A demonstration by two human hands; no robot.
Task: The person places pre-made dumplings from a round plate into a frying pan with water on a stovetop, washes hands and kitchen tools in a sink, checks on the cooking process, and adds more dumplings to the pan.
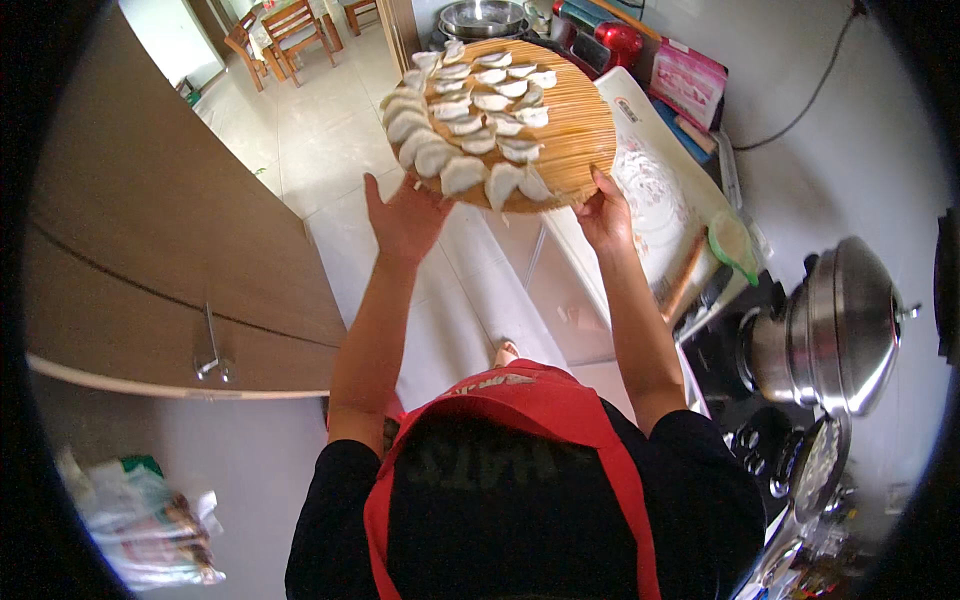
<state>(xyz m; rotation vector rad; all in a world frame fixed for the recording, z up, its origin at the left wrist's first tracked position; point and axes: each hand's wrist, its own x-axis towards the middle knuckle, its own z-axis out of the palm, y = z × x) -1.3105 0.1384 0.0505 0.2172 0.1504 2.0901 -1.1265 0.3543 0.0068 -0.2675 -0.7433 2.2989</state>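
A round slatted tray [576,131], which looks like bamboo, is held up in front of me. Several raw dumplings [462,175] lie on it in rows, crowding its left side and near rim; its right part is bare slats. My right hand [604,214] grips the near right rim, with the thumb on top and the fingers mostly hidden below. At the near left rim, my left hand [409,217] supports the tray, its thumb spread away and its fingertips hidden beneath the edge.
To the right, a floured board [652,187] holds a rolling pin [684,276] and a green-rimmed scoop [732,244]. A lidded steel pot [832,330] stands on the black stove. Metal bowls [484,19] sit beyond the tray. A brown door [172,225] is at left; wooden chairs [296,34] stand farther off.
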